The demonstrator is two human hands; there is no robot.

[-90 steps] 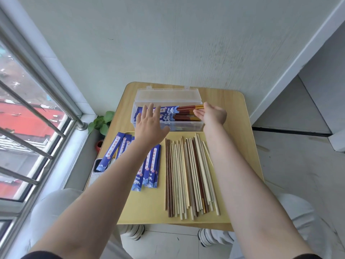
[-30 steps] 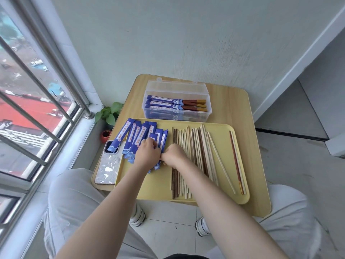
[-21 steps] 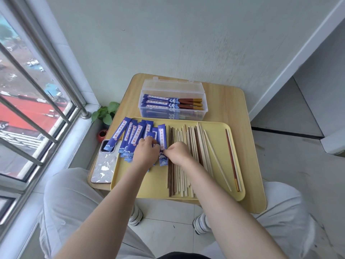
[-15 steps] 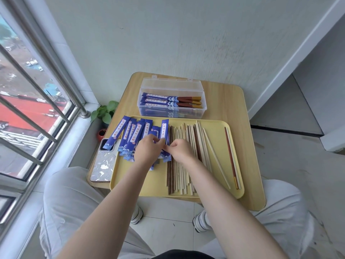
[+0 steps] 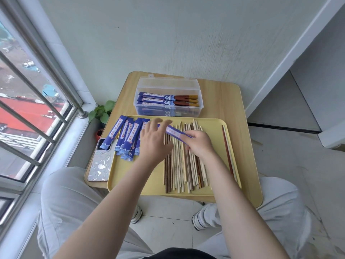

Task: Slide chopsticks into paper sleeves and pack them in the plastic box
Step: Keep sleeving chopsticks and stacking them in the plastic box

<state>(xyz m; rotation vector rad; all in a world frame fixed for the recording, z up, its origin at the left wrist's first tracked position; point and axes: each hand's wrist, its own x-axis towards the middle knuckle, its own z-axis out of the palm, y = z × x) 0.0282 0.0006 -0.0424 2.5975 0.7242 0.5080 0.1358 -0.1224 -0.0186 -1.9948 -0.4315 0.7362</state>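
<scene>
A single blue paper sleeve (image 5: 175, 132) sits just above the centre of the frame, lifted over the loose chopsticks (image 5: 183, 159) and slanting down to the right. The right hand (image 5: 200, 145) pinches its lower right end between thumb and fingertips. The left hand (image 5: 155, 142) is beside its other end, fingers spread and blurred; whether they touch the paper I cannot tell.

The sleeve is thin and held at one end only, so it may well sag or twist, and its mouth could stay flat when a chopstick tip meets it, which would crease or tear the paper. The loose chopsticks lie packed side by side on the yellow tray (image 5: 214, 191), mixed dark and pale, so a hasty grab could lift a mismatched pair or drag neighbours askew. A separate pair (image 5: 228, 152) lies apart near the tray's right edge, easier to take cleanly.

Left of centre, the spare sleeves (image 5: 127, 137) overlap; one hangs over the tray rim onto a phone (image 5: 101, 163), and a brush could knock it off. The plastic box (image 5: 168, 101), at upper centre on the table (image 5: 222, 98), already holds sleeved pairs.
</scene>
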